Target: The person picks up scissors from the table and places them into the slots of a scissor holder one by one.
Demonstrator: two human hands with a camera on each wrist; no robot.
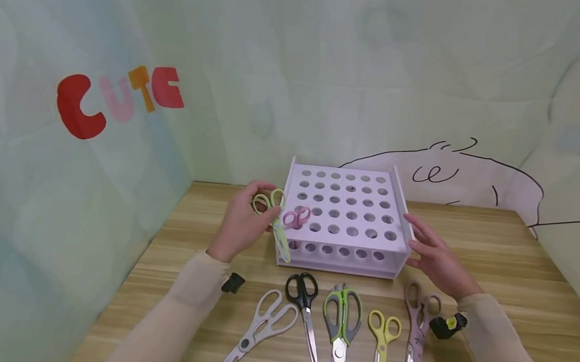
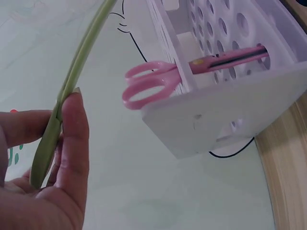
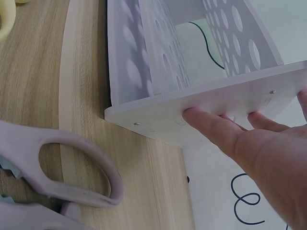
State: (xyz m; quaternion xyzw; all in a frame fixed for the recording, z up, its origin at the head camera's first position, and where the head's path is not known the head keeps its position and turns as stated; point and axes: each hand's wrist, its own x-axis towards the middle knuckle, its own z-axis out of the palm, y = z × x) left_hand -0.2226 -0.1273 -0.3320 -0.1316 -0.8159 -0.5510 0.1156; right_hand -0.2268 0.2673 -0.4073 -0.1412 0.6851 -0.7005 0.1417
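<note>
Green scissors [image 1: 278, 236], blades downward, are pinched between the thumb and fingers of my left hand [image 1: 245, 219], just left of the white rack [image 1: 332, 266] with rows of round holes. Pink scissors [image 1: 296, 218] stand in a hole at the rack's near left, their handles above the top plate. In the left wrist view the green scissors [image 2: 76, 67] are apart from the rack. My right hand [image 1: 435, 259] rests straight fingertips against the rack's right side panel [image 3: 211, 103], seen closely in the right wrist view.
Along the front lie white scissors [image 1: 257, 329], black-handled scissors [image 1: 303, 299], green-and-grey scissors [image 1: 342, 320], yellow scissors [image 1: 382, 333] and mauve scissors [image 1: 416, 330] on the wooden table [image 1: 516, 269]. Fabric walls [image 1: 256, 64] stand behind and to the left.
</note>
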